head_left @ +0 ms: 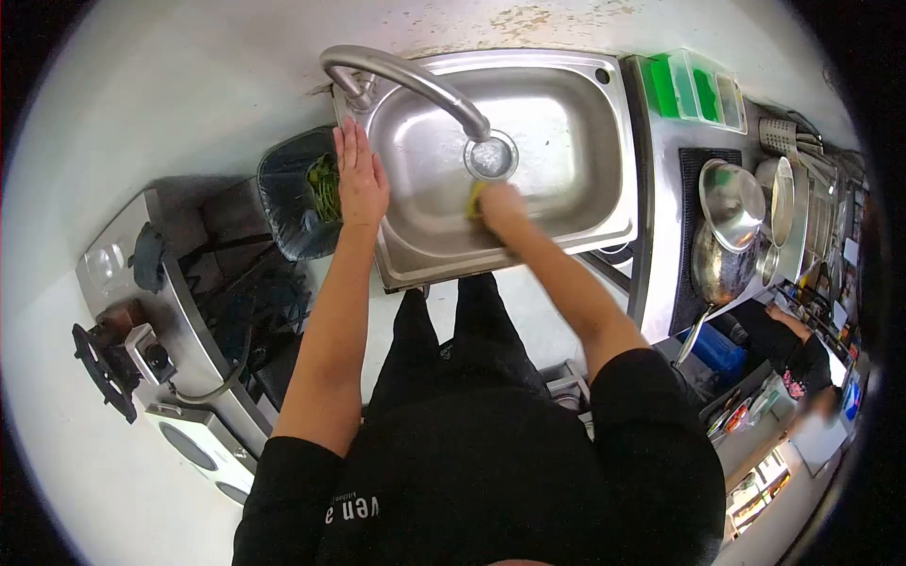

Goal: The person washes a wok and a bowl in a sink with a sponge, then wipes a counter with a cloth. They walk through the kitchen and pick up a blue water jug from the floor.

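In front of me is a stainless steel sink (576, 203) with a curved metal faucet (415, 75) over its round drain (491, 157). My right hand (504, 209) is inside the basin just below the drain, blurred by motion. It is closed on a yellow sponge (475, 200), which lies against the basin floor; most of the sponge is hidden by the fingers. My left hand (361, 179) rests flat on the sink's left rim with its fingers stretched out, holding nothing.
Left of the sink stands a black-lined bin (283, 203) holding green leaves (326, 189). On the right counter are a metal bowl (731, 205), pots, and a green-and-clear container (694, 90). Another person (793, 354) is at the far right.
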### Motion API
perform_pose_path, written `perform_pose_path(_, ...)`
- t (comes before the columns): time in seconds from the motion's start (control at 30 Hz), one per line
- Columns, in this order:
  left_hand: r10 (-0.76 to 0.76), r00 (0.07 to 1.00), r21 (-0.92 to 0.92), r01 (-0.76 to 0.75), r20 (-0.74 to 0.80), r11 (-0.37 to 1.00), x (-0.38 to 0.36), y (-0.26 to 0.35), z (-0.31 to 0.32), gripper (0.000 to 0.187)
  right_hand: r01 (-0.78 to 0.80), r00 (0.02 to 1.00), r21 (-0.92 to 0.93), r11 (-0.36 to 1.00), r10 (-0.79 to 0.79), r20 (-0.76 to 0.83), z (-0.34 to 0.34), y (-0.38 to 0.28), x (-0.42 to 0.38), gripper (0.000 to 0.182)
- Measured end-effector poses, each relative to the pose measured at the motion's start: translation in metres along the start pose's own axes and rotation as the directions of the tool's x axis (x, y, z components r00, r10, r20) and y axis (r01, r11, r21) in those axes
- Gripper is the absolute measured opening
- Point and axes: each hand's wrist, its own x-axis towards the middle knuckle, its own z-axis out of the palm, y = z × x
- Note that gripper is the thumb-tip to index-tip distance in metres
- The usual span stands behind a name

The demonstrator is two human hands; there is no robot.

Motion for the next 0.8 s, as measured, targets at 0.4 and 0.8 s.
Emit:
perform_pose_path(0.4,-0.007,1.0,0.012,0.006,0.021,1.0,-0.003,0.003,0.001,0.052,-0.032,0.998,0.232,0.972,0.018,0.062,-0.005,0.06,-0.016,0.02)
perform_pose_path(0.8,0.0,1.0,0.014,0.0,0.016,1.0,0.002,0.005,0.002,0.053,0.191,0.929,0.278,0.941,-0.082,-0.361,0.007,0.113,0.047,0.019)
